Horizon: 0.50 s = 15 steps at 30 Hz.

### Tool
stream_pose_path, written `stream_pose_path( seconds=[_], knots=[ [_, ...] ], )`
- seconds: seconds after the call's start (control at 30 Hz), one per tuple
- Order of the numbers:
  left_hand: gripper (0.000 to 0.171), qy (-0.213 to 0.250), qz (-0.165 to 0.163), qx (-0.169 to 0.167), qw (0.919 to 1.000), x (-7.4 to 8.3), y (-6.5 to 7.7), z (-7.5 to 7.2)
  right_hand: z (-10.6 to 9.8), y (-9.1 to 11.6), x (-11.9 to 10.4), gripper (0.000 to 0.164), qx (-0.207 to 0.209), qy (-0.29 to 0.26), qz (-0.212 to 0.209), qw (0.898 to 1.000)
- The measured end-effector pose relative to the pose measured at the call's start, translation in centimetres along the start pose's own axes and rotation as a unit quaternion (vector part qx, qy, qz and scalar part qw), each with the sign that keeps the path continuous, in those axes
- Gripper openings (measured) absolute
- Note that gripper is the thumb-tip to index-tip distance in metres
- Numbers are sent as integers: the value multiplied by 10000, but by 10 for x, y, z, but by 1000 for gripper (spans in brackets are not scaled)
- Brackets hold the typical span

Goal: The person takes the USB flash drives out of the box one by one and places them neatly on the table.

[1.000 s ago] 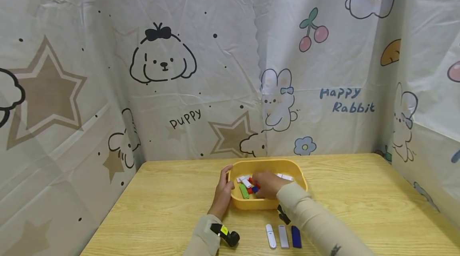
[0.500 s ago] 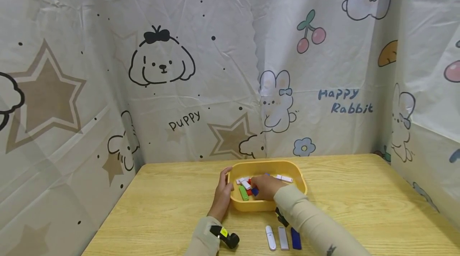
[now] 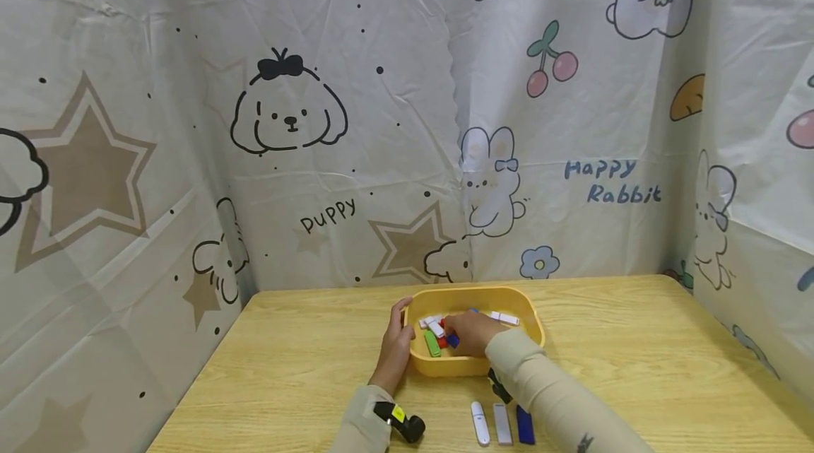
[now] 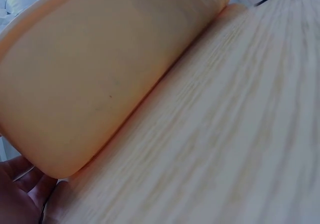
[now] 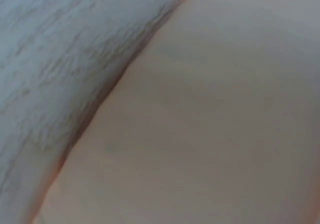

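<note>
A yellow plastic basket (image 3: 451, 367) stands on the table with several small sticks inside that look like USB flash drives. Among them are a green one (image 3: 432, 343), a white one (image 3: 435, 327) and a dark blue one (image 3: 453, 340). My left hand (image 3: 393, 347) holds the basket's left end, thumb at the rim; some of its fingers show at the basket's corner in the left wrist view. Inside the basket, my right hand (image 3: 473, 333) reaches down beside the blue stick. Its fingertips are largely hidden, so a grip cannot be made out. Basket wall fills much of the right wrist view.
In front of the basket, a white stick (image 3: 480, 423), a grey-white stick (image 3: 502, 424) and a dark blue stick (image 3: 525, 425) lie side by side on the wooden table (image 3: 286, 368). A printed curtain (image 3: 381, 156) hangs behind the table and at its sides.
The right hand stays inside the basket, shifting slightly; a bit of blue now shows behind it. The left hand keeps its place on the basket. The whole head view drifts slightly.
</note>
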<state>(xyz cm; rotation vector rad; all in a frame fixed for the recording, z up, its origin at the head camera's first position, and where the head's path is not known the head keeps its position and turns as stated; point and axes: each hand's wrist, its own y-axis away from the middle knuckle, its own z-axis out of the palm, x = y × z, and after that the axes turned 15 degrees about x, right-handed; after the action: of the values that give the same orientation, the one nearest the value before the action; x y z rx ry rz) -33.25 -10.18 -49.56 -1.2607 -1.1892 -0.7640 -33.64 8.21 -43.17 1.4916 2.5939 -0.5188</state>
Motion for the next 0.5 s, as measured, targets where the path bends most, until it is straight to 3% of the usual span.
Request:
stream_pose_path(
  seconds=[0.5],
  knots=[
    [55, -151, 133, 138, 9997, -1, 0, 2, -17, 9, -6, 22, 348, 77, -178, 9992]
  ],
)
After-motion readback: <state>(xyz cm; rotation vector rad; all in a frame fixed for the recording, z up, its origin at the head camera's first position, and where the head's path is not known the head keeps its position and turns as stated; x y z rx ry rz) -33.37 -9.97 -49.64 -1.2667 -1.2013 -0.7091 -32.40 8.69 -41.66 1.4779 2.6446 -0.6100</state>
